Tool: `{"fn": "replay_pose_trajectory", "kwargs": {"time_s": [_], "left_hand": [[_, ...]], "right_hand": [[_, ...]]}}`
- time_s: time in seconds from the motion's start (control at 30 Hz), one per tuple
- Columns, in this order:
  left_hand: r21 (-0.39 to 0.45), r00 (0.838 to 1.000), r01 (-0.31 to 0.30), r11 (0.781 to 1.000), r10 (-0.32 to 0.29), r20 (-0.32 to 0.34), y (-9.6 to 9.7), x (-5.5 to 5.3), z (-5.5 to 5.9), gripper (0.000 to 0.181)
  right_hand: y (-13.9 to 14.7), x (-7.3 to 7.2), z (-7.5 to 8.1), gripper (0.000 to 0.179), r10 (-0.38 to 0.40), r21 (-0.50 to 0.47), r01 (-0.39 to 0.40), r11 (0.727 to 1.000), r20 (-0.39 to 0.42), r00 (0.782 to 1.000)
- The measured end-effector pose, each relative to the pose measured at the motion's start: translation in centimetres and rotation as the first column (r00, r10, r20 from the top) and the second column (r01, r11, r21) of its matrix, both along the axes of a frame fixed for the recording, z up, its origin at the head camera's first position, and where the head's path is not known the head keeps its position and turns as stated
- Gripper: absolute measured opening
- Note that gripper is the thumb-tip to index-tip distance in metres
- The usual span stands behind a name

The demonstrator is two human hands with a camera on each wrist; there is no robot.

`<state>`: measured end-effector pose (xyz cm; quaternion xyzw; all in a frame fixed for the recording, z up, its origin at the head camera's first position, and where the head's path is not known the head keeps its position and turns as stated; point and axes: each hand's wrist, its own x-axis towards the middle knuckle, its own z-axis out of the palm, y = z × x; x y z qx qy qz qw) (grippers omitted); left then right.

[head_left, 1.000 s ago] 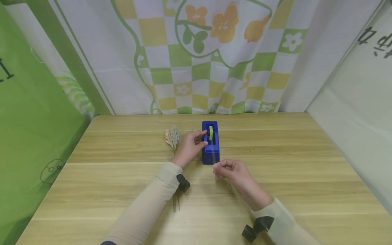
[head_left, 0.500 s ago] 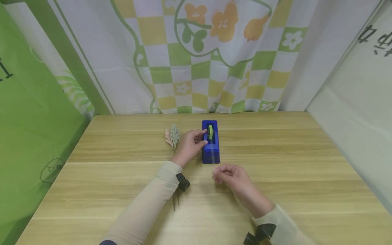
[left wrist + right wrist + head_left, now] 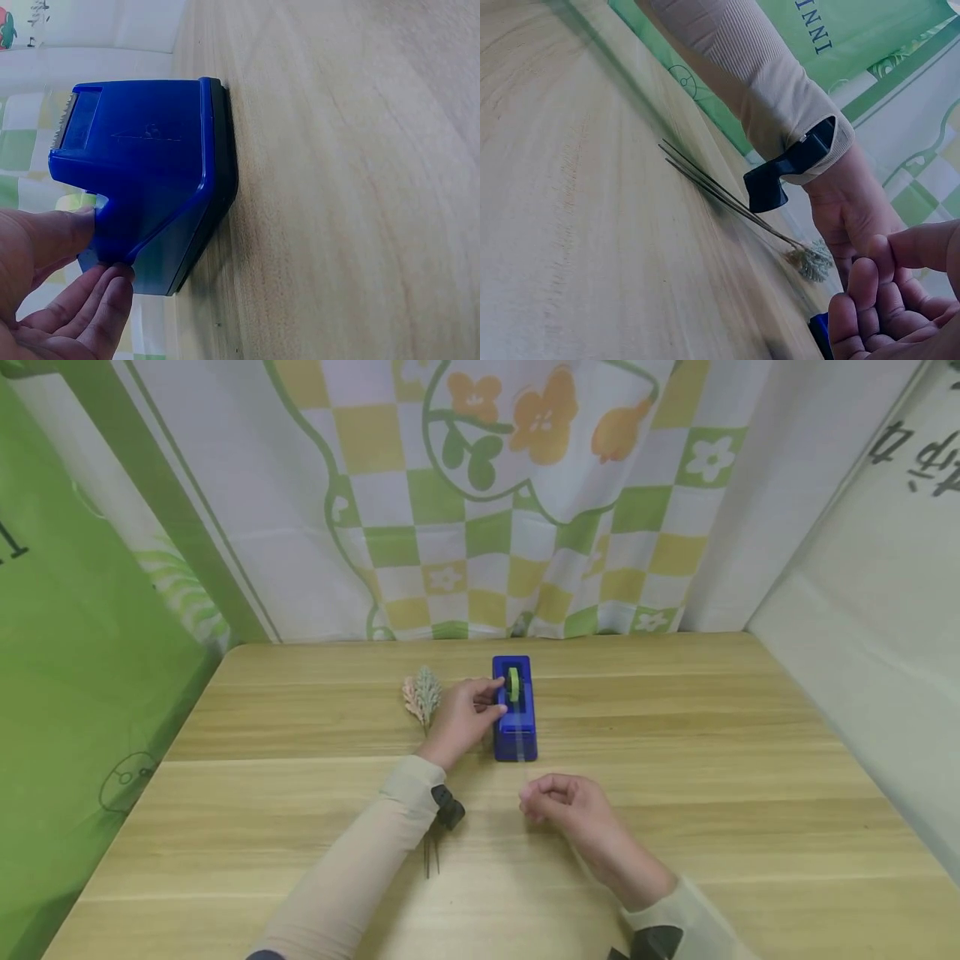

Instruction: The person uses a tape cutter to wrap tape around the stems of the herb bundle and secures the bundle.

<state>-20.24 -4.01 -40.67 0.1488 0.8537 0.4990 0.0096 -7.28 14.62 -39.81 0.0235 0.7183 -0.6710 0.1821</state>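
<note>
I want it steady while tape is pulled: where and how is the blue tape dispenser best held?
Likely hold the tape dispenser by its left side, coming from the person's left: that side dips just behind the taller near end, away from the toothed blade.

Soft, even light fills the head view, leaving a pale sheen on the near middle of the table (image 3: 480, 893) and a faint, blurry-edged shadow by the right hand (image 3: 573, 814). Both wrist views look dimmer and cooler, slightly soft.
</note>
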Motion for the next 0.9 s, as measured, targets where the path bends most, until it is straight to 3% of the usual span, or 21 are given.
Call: {"fn": "replay_pose_trajectory", "kwargs": {"time_s": [0.9], "left_hand": [[-0.003,1.000,0.002,1.000,-0.002,0.011,0.0,0.0,-0.1,0.044]], "right_hand": [[-0.1,2.6,-0.1,0.020,0.002,-0.011,-0.002,1.000,0.019,1.000]]}}
